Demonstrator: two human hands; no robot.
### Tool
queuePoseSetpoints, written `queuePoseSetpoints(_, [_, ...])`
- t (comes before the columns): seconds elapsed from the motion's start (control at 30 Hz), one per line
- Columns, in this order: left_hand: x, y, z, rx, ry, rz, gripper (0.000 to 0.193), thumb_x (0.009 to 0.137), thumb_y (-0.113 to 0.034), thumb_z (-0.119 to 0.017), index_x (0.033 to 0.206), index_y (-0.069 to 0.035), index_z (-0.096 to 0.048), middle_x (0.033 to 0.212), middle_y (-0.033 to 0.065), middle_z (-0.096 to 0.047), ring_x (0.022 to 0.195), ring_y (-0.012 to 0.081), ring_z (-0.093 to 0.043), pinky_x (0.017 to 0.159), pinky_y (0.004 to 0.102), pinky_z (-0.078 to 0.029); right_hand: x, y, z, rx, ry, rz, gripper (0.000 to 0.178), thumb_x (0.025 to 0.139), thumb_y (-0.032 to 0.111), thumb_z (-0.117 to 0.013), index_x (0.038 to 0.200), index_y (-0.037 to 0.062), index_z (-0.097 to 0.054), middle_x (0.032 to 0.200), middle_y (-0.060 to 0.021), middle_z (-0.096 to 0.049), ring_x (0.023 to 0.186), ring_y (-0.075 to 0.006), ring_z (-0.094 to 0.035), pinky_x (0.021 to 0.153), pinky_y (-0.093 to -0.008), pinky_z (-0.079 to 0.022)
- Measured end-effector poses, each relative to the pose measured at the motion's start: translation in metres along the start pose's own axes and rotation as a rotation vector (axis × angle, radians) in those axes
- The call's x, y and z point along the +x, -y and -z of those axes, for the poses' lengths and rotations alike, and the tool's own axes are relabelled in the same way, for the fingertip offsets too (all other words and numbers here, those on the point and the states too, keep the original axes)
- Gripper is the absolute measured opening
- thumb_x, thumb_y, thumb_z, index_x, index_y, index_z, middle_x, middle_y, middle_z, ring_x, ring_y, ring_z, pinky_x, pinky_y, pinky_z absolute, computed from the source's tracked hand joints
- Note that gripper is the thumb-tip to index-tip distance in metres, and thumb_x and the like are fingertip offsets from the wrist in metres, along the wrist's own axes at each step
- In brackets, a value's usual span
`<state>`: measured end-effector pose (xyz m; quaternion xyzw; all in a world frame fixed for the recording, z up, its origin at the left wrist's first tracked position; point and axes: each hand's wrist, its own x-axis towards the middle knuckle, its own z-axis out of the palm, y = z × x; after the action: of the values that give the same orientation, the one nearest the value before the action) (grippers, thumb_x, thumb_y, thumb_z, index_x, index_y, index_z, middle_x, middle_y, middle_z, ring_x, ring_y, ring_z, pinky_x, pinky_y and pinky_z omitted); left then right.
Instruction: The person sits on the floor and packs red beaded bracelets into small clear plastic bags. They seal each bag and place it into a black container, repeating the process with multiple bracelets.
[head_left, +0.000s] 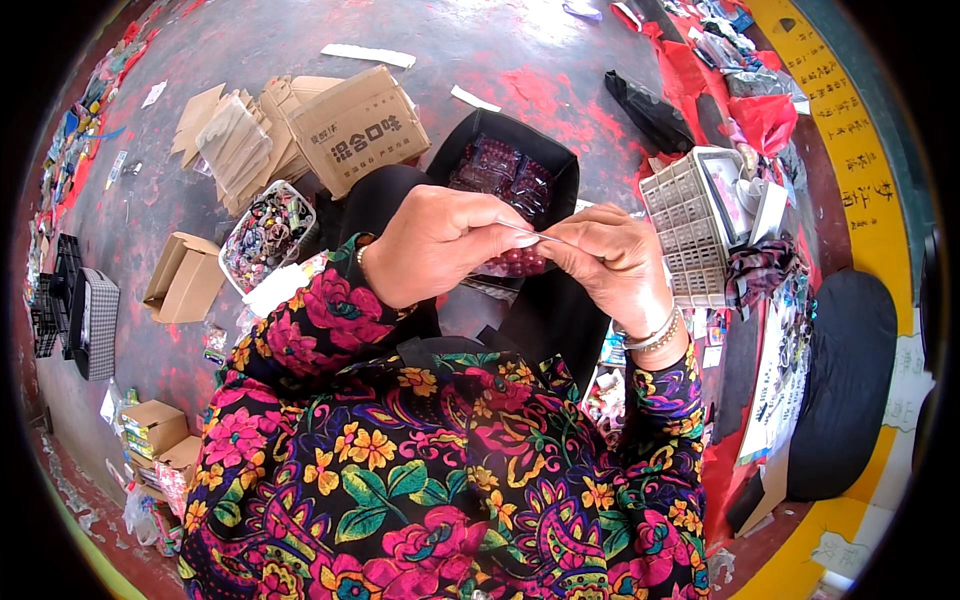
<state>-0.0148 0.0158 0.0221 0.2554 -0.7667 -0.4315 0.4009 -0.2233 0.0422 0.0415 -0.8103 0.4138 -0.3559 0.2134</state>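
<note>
My left hand [425, 245] and my right hand [615, 262] meet in front of my lap, each closed in a pinch. Between the fingertips runs a thin edge, which looks like the top of a clear plastic bag. Dark red round beads [518, 263] show just below the fingers, apparently inside that bag; my hands partly cover it. Beyond them stands an open black box [563, 160] on the floor, holding several clear packets of dark red beads [495, 160].
A white basket of small colourful items [268, 235] stands left, beside a cardboard box [365, 130] and flattened cardboard [225, 140]. To the right are a cream plastic crate [685, 225] and a black cushion-like seat [845, 380]. Red sheeting [762, 122] lies at the far right.
</note>
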Motion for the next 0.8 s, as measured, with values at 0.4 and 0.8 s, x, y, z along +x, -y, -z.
queuePoseSetpoints(0.4, [-0.001,-0.007,0.014,0.048,0.000,-0.103,0.012,0.085,-0.005,-0.056,0.085,0.003,-0.066,0.079,0.0098,-0.067,0.070,0.0160,-0.063,0.064,0.0248,-0.049,-0.022,-0.002,0.024,0.204,-0.047,-0.101,0.011,0.073,0.011,-0.072,0.077,0.0023,-0.067,0.071,-0.0055,-0.065,0.065,-0.0178,-0.058,0.060,-0.0285,-0.044])
queuePoseSetpoints(0.8, [0.003,-0.004,0.023,0.093,-0.008,-0.191,0.023,0.083,-0.009,-0.056,0.102,0.003,-0.062,0.106,0.0123,-0.063,0.111,0.0264,-0.052,0.095,0.0366,-0.039,-0.021,0.013,0.019,0.095,-0.178,0.014,0.007,0.075,0.008,-0.069,0.078,0.0035,-0.064,0.073,-0.0052,-0.064,0.068,-0.0208,-0.060,0.064,-0.0308,-0.044])
